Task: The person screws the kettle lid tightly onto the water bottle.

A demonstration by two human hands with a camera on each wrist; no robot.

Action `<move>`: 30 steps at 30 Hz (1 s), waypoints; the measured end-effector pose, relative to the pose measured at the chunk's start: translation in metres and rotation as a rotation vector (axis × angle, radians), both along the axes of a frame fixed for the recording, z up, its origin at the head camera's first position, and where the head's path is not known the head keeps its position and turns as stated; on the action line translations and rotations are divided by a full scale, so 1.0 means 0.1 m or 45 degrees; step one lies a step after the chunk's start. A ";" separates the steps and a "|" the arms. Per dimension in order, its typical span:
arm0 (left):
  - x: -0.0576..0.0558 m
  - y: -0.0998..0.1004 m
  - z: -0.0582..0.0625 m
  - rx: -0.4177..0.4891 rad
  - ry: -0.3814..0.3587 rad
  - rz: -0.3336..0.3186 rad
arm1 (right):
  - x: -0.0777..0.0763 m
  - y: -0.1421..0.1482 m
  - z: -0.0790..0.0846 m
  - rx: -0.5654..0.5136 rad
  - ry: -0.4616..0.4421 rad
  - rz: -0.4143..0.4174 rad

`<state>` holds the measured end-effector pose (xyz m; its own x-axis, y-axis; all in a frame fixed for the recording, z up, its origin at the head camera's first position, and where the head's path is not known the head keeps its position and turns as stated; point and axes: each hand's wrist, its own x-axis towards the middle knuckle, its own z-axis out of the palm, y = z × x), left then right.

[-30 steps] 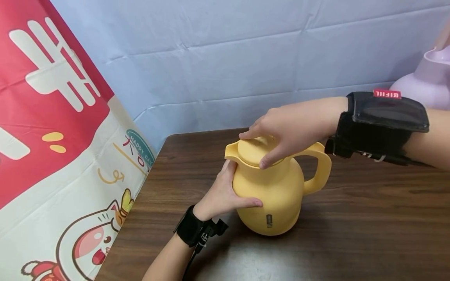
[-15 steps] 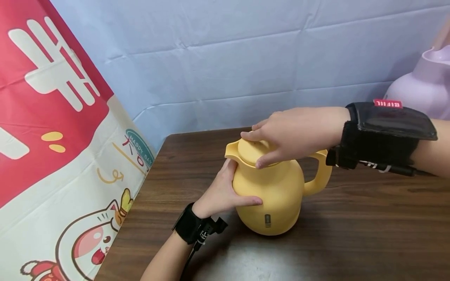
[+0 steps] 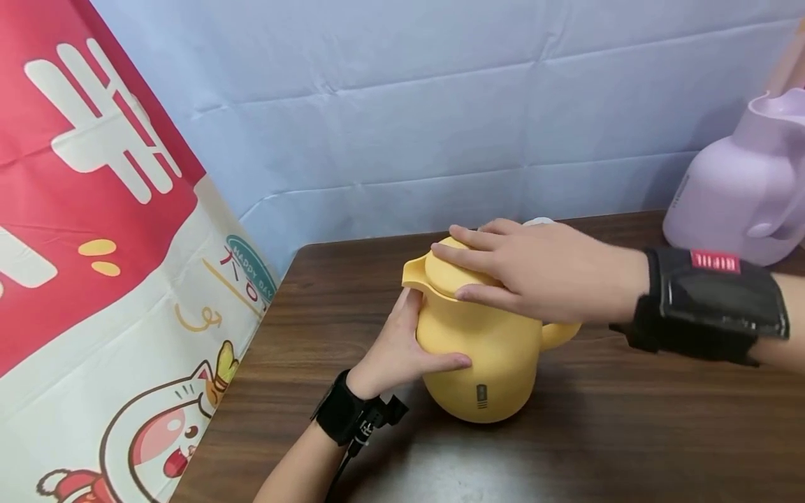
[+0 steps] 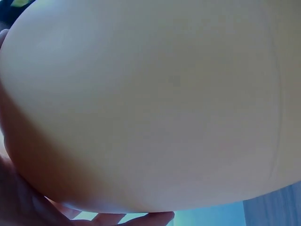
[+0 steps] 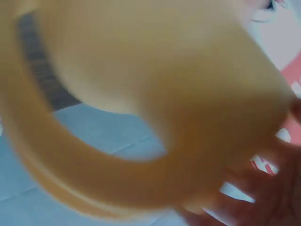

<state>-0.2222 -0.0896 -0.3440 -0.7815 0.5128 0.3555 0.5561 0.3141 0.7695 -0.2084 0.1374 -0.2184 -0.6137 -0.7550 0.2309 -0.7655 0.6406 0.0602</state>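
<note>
A yellow vacuum jug (image 3: 484, 349) stands upright on the table, its spout to the left and its handle (image 3: 556, 335) to the right. My left hand (image 3: 405, 346) holds the jug's body from the left, thumb across the front and fingers behind. Over the top, my right hand (image 3: 534, 269) grips the round lid (image 3: 455, 269), with the thumb at its near edge and the fingers across its top and far side. The jug's body (image 4: 155, 103) fills the left wrist view. Blurred in the right wrist view are the handle (image 5: 99, 174) and right-hand fingers (image 5: 244, 188) near the lid.
A lilac jug (image 3: 738, 188) stands at the back right. Behind my right hand a small white thing (image 3: 539, 221) peeks out. The brown wooden table (image 3: 660, 419) meets a pale blue backdrop (image 3: 409, 105), with a printed red and white sheet (image 3: 94, 244) along the left.
My right wrist has swung toward me while the fingers stay at the lid, lying flatter over it now. More of the lilac jug shows. The left hand and yellow jug have stayed put.
</note>
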 end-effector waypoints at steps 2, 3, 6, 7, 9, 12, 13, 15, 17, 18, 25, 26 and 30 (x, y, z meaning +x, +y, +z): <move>0.01 0.01 -0.02 0.002 0.003 0.006 | 0.01 0.06 -0.16 -0.109 0.101 0.057; 0.01 0.01 -0.03 0.005 0.003 0.005 | 0.01 0.09 -0.24 -0.168 0.155 0.081; 0.04 0.00 -0.07 -0.016 0.014 0.025 | 0.04 0.18 -0.47 -0.342 0.321 0.116; 0.06 0.00 -0.09 -0.029 0.020 0.033 | 0.06 0.20 -0.54 -0.400 0.371 0.112; 0.10 -0.02 -0.13 -0.051 0.015 0.048 | 0.11 0.23 -0.69 -0.516 0.448 0.080; 0.17 -0.06 -0.17 -0.061 -0.023 0.067 | 0.22 0.24 -0.88 -0.657 0.469 -0.015; 0.19 -0.06 -0.18 -0.059 -0.039 0.073 | 0.26 0.24 -0.95 -0.693 0.460 -0.052; 0.24 -0.07 -0.21 -0.044 -0.072 0.089 | 0.35 0.21 -1.05 -0.741 0.432 -0.118; 0.28 -0.08 -0.23 -0.041 -0.081 0.117 | 0.43 0.17 -1.15 -0.771 0.411 -0.152; 0.31 -0.08 -0.24 -0.036 -0.082 0.126 | 0.46 0.14 -1.19 -0.781 0.405 -0.158; 0.52 -0.10 -0.31 -0.070 -0.040 0.105 | 0.63 0.03 -1.46 -0.771 0.301 -0.171; 0.55 -0.10 -0.32 -0.090 -0.014 0.107 | 0.65 0.03 -1.49 -0.762 0.278 -0.176; 0.68 -0.11 -0.35 -0.202 0.156 0.130 | 0.71 0.04 -1.57 -0.750 0.241 -0.176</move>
